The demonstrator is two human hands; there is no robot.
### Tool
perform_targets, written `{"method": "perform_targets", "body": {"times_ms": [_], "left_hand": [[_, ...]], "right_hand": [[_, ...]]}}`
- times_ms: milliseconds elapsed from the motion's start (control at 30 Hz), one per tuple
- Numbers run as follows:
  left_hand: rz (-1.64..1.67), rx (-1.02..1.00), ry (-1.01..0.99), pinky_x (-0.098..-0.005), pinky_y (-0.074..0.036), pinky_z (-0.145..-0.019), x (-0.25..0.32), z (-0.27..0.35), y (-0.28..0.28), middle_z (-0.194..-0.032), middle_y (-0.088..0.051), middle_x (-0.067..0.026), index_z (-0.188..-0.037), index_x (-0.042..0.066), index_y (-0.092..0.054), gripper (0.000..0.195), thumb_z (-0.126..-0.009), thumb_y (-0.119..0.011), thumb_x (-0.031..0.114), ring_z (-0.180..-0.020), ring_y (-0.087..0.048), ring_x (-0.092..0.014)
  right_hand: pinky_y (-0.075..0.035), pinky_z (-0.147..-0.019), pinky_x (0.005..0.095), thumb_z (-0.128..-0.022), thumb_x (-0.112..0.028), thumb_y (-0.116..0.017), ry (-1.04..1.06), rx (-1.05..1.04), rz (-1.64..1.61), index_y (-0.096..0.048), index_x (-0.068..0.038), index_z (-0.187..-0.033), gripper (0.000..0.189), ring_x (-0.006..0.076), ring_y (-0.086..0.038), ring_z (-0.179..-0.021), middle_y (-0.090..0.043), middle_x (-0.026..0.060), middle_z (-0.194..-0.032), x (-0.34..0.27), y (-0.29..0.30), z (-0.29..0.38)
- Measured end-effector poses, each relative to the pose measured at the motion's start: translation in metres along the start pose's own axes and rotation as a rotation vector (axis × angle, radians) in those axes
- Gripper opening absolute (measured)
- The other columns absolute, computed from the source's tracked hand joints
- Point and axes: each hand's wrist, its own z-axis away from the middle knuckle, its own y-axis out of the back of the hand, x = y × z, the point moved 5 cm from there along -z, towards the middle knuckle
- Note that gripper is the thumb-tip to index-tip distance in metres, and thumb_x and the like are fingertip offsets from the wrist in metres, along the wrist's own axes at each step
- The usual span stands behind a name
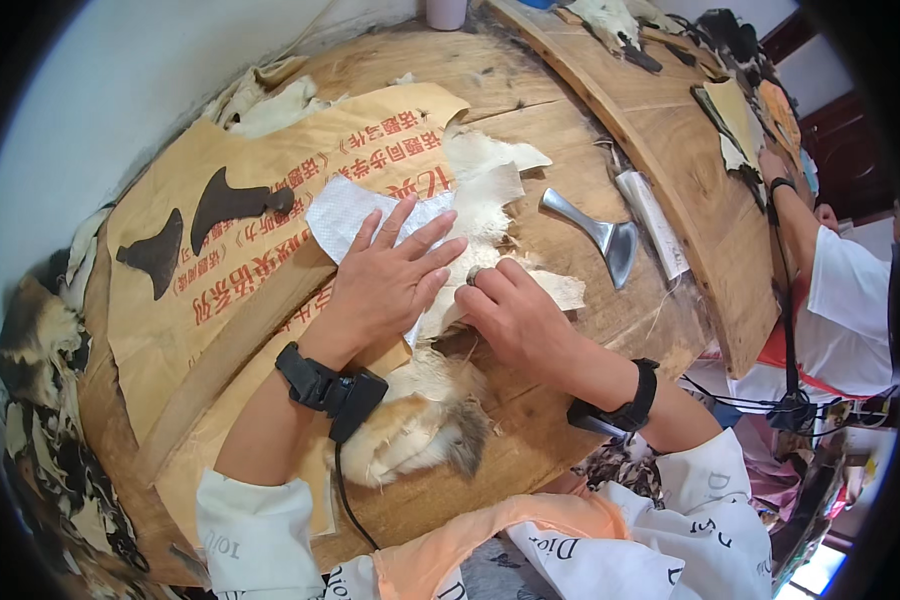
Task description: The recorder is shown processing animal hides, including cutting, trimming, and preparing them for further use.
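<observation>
My left hand lies with spread fingers on a white textured sheet, which overlaps a pale animal hide. My right hand is curled at the hide's near right side, thumb and forefinger together; a ring-like metal band shows at a finger. Whether something thin is pinched there is hidden. The hide's furry tan and grey end lies nearer my body. To the right of the hands rests a metal blade tool with a flared edge. Two dark flared pieces lie on printed brown paper at the left.
A wooden strip crosses the paper at left. Beyond the blade tool are a white wrapped bar and a long raised wooden edge. Fur scraps hang at the left. Another person's arm reaches over hide pieces at right.
</observation>
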Motion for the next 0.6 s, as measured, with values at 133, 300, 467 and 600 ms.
{"method": "perform_targets", "body": {"times_ms": [133,300,467,600], "left_hand": [[-0.009,0.002,0.023,-0.0448,-0.018,-0.109,-0.003,0.002,-0.008,-0.139,-0.041,0.0044,-0.128,0.027,-0.051,0.036,-0.093,-0.043,0.028,-0.133,-0.028,-0.024],[-0.016,0.0,0.019,-0.0445,-0.017,-0.11,-0.003,0.002,-0.007,-0.139,-0.042,0.0037,-0.128,0.027,-0.051,0.036,-0.093,-0.041,0.026,-0.134,-0.028,-0.022],[-0.032,-0.003,-0.005,-0.044,-0.017,-0.11,-0.001,-0.001,-0.007,-0.14,-0.041,0.0043,-0.129,0.027,-0.05,0.037,-0.094,-0.039,0.026,-0.135,-0.027,-0.022],[-0.038,-0.004,0.027,-0.0443,-0.018,-0.11,-0.004,-0.003,-0.014,-0.143,-0.037,0.0065,-0.13,0.029,-0.049,0.039,-0.093,-0.039,0.027,-0.136,-0.024,-0.021]], "right_hand": [[-0.041,-0.068,0.0349,-0.071,-0.006,-0.053,-0.044,-0.006,-0.073,-0.051,-0.003,-0.08,0.01,0.0268,-0.047,-0.075,-0.047,0.0108,-0.078,0.003,-0.01,-0.001],[-0.042,-0.069,0.0372,-0.069,-0.003,-0.055,-0.136,-0.12,-0.199,-0.052,-0.004,-0.08,0.012,0.0289,-0.049,-0.075,-0.051,0.0106,-0.077,0.004,-0.017,-0.001],[-0.042,-0.067,0.0382,-0.071,-0.004,-0.059,-0.176,-0.044,-0.316,-0.053,-0.006,-0.079,0.01,0.029,-0.051,-0.075,-0.051,0.0093,-0.076,0.009,-0.012,0.003],[-0.044,-0.066,0.0377,-0.073,-0.008,-0.065,-0.268,-0.161,-0.42,-0.054,-0.006,-0.078,0.012,0.0284,-0.055,-0.075,-0.054,0.009,-0.074,0.009,0.001,0.025]]}}
